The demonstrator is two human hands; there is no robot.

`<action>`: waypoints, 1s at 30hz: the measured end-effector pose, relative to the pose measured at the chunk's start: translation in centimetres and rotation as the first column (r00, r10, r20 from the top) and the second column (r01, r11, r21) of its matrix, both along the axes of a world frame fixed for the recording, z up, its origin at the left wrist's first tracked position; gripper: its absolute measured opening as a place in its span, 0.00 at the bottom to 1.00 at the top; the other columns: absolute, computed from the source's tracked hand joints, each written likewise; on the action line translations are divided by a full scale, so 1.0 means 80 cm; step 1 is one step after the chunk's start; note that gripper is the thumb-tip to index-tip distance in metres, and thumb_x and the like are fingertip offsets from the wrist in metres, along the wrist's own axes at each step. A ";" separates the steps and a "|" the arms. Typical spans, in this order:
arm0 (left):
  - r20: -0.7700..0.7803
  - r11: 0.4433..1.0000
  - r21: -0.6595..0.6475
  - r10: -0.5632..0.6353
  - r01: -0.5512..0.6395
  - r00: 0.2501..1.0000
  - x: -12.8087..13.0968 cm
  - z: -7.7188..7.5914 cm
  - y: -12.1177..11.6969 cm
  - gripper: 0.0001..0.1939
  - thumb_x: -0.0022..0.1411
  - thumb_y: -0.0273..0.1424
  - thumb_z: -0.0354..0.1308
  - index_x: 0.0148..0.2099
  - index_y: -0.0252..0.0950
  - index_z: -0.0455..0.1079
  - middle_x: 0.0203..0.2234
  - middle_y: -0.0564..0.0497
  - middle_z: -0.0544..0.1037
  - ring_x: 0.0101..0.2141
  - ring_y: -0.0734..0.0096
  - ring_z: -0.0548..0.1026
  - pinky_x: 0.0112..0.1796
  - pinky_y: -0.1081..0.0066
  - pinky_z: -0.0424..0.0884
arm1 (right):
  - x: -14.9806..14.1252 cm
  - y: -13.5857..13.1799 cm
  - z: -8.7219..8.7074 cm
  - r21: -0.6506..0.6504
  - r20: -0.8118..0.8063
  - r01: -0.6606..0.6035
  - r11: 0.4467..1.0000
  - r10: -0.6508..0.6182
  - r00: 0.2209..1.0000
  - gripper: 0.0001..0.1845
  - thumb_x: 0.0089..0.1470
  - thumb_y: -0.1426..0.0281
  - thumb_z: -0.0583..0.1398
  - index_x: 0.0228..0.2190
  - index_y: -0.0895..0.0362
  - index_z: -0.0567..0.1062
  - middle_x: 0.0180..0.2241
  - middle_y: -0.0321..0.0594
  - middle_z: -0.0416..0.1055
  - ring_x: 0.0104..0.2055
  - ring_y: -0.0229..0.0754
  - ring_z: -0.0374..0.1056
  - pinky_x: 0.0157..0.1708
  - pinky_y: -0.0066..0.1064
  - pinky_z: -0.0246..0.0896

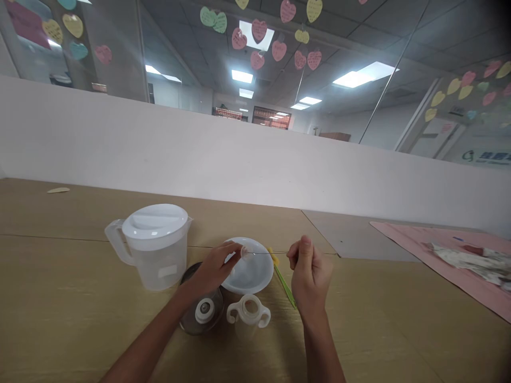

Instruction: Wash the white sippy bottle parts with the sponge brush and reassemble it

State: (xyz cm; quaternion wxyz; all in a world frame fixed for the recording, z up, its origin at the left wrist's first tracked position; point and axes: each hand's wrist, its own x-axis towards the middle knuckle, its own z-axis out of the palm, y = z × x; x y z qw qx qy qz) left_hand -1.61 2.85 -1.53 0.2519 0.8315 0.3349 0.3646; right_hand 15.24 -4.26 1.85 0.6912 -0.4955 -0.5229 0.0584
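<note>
My left hand [219,261] pinches a small translucent round piece [246,252], possibly a bottle teat, over the white bowl [266,281]. From that piece a thin wire-like stem [265,253] runs across to my right hand [310,271], whose fingers are curled closed around its end with the thumb on top. Just below the bowl stands an open bottle [248,316] with two side handles. Under my left forearm sits a dark see-through round vessel or lid [203,314] with a white centre, partly covered. A green-handled brush [284,284] with a yellow head lies beside the bowl.
A clear pitcher [157,255] with a white lid stands to the left. On the right lies a pink cloth [403,242] with a patterned fabric item [471,260] on it. A white wall [239,159] below glass panels borders the table's far side.
</note>
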 end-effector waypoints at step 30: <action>0.041 0.999 -0.035 -0.026 0.027 0.999 0.004 0.023 -0.022 0.10 0.62 0.31 0.44 0.34 0.36 0.65 0.30 0.51 0.73 0.33 0.72 0.69 0.37 0.74 0.65 | -0.022 0.046 -0.032 -0.174 0.384 -0.107 0.979 0.168 0.908 0.18 0.56 0.62 0.49 0.19 0.58 0.63 0.17 0.32 0.59 0.21 0.32 0.53 0.23 0.24 0.46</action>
